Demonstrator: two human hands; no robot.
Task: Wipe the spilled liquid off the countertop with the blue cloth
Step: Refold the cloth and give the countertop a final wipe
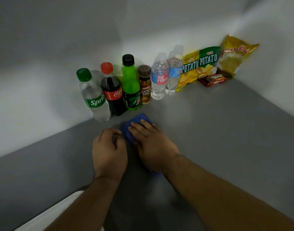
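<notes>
Smooth matte grey table [226, 130], running into a corner between plain white walls [34, 72]. Along the back edge on the left stands a row of six bottles, all upright: a clear plastic Sprite bottle [93, 95] with a green cap, a dark Coca-Cola bottle [113, 90] with a red cap just beside it, a bright green Mountain Dew bottle [130, 84] with a black cap, a short brown Kopiko Lucky Day bottle [145, 85], then two clear ribbed water bottles, one with a pink-and-blue label [159, 77] and one with a blue label [173, 72].

In front of the row, the left hand [109, 154] rests on the table, fingers [116, 130] curled narrow, loosely fisted; nothing can be seen held in them. Just right of it, the right hand [153, 144] lies flat, fingers [143, 125] spread and pressing on the blue cloth [134, 122], which looks soft and bunched. The cloth sits on the table close before the soda bottles, and a small bit peeks out by the wrist.

Toward the back right corner are three crinkly foil chip bags: a yellow Potato bag [188, 72], a green Potato bag [208, 62] and a gold Funky bag [234, 54], leaning on the wall. One small red-brown wrapped pack [213, 80] lies flat before them.
</notes>
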